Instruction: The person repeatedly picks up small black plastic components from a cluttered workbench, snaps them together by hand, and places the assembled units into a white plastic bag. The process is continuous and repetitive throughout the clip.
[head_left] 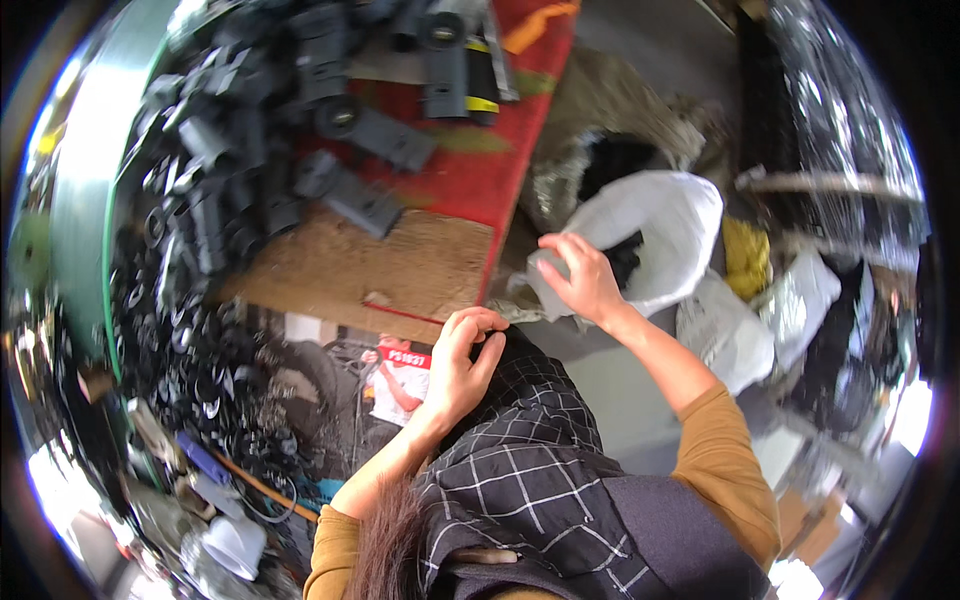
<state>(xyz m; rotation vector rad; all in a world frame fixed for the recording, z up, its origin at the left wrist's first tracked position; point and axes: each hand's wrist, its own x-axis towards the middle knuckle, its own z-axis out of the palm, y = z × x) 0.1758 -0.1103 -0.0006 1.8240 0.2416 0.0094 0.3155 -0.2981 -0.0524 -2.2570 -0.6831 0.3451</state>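
Observation:
My left hand [464,362] is at the near corner of a wooden board [400,262], its fingers curled toward the thumb. Whatever it may hold is hidden. Over the near rim of a white sack [690,215], my right hand [585,280] has its thumb and bent fingers apart, with nothing visible between them. Dark pieces [627,258] lie inside the sack. Beyond the board, several dark grey plastic parts with round ends, such as one grey part [385,137], rest on a red tabletop [470,180].
A large heap of dark plastic parts [210,200] covers the left side. Below it sits a pile of small black rings [200,370]. On the right are a white plastic bag [725,330], a yellow bag [746,258] and a shelf [830,185] wrapped in clear film.

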